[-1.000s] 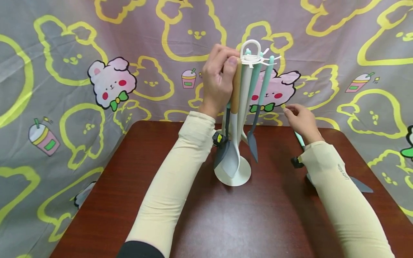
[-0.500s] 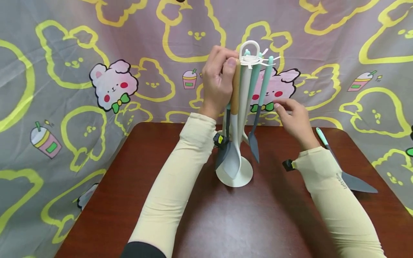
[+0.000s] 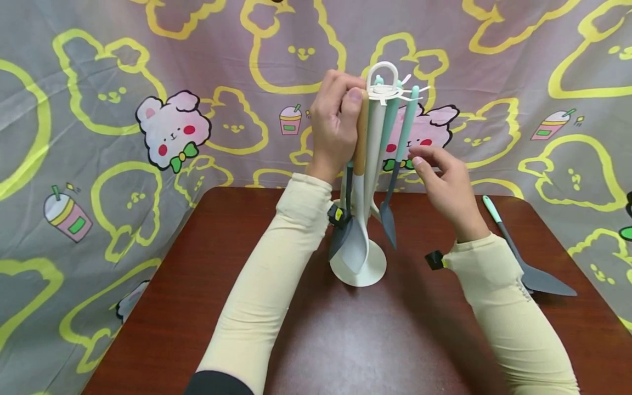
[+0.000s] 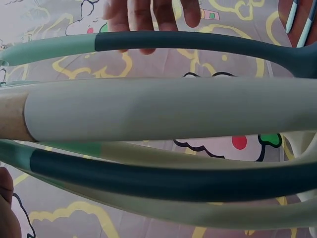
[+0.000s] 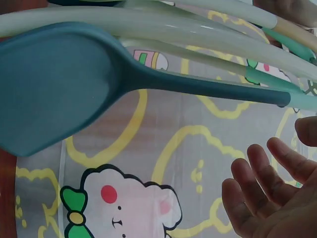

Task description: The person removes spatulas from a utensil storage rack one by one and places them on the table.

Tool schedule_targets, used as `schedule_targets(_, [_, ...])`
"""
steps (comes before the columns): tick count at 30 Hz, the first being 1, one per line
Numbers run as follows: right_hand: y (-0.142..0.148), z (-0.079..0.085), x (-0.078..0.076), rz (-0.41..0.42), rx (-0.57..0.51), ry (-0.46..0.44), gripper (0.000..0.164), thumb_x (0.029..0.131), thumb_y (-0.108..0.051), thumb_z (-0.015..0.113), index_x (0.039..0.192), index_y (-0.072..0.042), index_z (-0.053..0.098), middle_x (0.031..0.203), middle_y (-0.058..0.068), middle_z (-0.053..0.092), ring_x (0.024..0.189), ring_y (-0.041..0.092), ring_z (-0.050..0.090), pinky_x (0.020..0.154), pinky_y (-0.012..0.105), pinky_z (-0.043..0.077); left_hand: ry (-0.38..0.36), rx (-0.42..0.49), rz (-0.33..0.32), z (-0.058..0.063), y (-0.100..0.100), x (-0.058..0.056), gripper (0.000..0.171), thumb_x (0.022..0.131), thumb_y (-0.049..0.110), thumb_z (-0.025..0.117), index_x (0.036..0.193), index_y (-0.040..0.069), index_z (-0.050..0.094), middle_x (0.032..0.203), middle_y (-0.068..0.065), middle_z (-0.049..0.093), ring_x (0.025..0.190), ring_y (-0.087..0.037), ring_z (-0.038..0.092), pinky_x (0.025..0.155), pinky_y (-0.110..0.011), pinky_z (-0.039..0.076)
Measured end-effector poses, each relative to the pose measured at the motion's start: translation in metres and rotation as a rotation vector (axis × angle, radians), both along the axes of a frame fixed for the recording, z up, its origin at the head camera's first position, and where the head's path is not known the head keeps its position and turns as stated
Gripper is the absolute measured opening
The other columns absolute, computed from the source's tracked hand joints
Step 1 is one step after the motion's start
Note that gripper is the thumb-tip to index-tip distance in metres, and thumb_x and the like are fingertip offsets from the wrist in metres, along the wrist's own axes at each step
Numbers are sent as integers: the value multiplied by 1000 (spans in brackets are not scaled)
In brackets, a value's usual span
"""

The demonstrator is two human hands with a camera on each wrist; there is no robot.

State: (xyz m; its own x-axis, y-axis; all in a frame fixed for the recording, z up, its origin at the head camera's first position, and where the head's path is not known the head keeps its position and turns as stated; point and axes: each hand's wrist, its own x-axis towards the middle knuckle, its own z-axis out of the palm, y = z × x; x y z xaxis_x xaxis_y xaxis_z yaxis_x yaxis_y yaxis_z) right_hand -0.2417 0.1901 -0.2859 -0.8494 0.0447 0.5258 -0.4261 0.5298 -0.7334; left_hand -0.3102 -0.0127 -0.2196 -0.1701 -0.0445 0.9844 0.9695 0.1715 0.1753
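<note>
A white utensil stand (image 3: 371, 271) with a loop top stands on the table, several kitchen utensils hanging round it. My left hand (image 3: 336, 118) is at its top left, thumb and curled fingers gripping the wooden handle of a white spoon (image 3: 356, 253). Right of the pole hangs a dark grey turner (image 3: 388, 219) with a mint handle; its broad blade (image 5: 59, 84) fills the left of the right wrist view. Close beside that handle, my right hand (image 3: 446, 181) holds nothing, its fingers (image 5: 257, 163) loosely bent and apart from the turner.
Another mint-handled turner (image 3: 543, 278) lies on the right side of the dark red table (image 3: 237, 252). In the left wrist view, two mint handles (image 4: 292, 16) show at the upper right corner. A cartoon-patterned cloth (image 3: 266, 148) hangs behind the table.
My right hand has moved left, from above the turner on the table towards the hanging turner, uncovering the lying one. My left hand stays at the top of the stand.
</note>
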Motion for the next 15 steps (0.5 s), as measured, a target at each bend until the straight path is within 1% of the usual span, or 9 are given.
schedule_targets(3, [-2,-1,1,20,-5,11,34,101,-22,54,129,-6,64,119,10,68,98,-7,57,82,11,44,-9,-1,4,-1,0,0,32,96,19,42,83,-1,64,85,-14,56,79,-20,51,73,-23,42])
schedule_targets(8, [-8,-2,5,58,-16,-5,37,101,-22,54,134,-8,59,123,16,65,100,-5,57,84,13,45,-14,5,-3,0,0,0,32,96,19,42,83,-1,63,85,-14,55,78,-20,50,73,-24,42])
schedule_targets(12, [-14,-2,7,76,-41,-8,38,100,-21,55,136,-8,57,125,17,64,103,-3,57,85,15,45,-13,4,-10,1,0,0,32,96,18,42,83,-1,63,85,-15,55,78,-20,50,73,-24,41])
schedule_targets(15, [-16,-4,6,77,-61,2,38,100,-19,55,135,-6,57,126,18,63,103,-2,57,84,14,46,-15,1,-8,1,0,0,32,96,19,42,84,-1,64,85,-14,55,78,-20,50,73,-23,41])
